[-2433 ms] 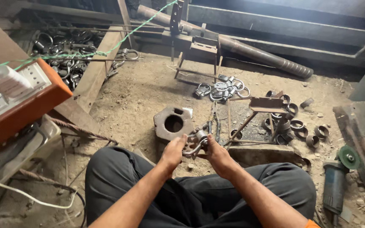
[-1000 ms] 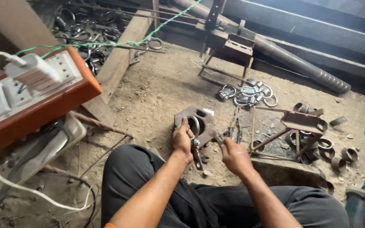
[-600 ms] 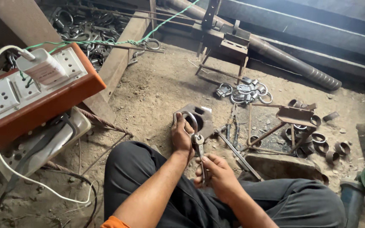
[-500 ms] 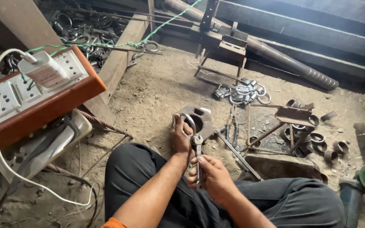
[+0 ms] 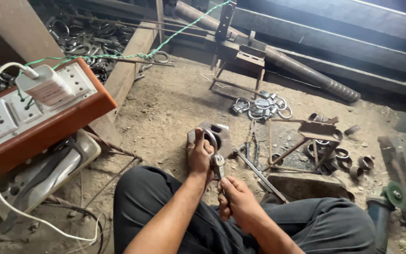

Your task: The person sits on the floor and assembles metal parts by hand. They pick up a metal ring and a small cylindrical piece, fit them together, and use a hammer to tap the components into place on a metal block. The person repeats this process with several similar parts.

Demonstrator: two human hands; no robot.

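My left hand [image 5: 199, 156] presses a curved metal ring piece [image 5: 211, 139] against a heavy steel block with a round hole [image 5: 222, 136] on the dirt floor. Just behind it, near my lap, my right hand [image 5: 236, 203] grips the lower end of a small metal tool [image 5: 219, 163] whose head meets the ring piece at my left hand's fingers. My dark trousers [image 5: 165, 202] fill the lower frame.
An orange-edged socket board [image 5: 34, 117] with a white plug stands at left. A pile of metal rings [image 5: 263, 107], short pipe pieces [image 5: 339, 157], a small welded stand [image 5: 238, 61], a long pipe [image 5: 306, 75] and an angle grinder [image 5: 386, 207] lie around.
My right hand has drawn back from beside the block toward my lap and now holds the tool's lower end. My left hand stays on the ring piece at the block.
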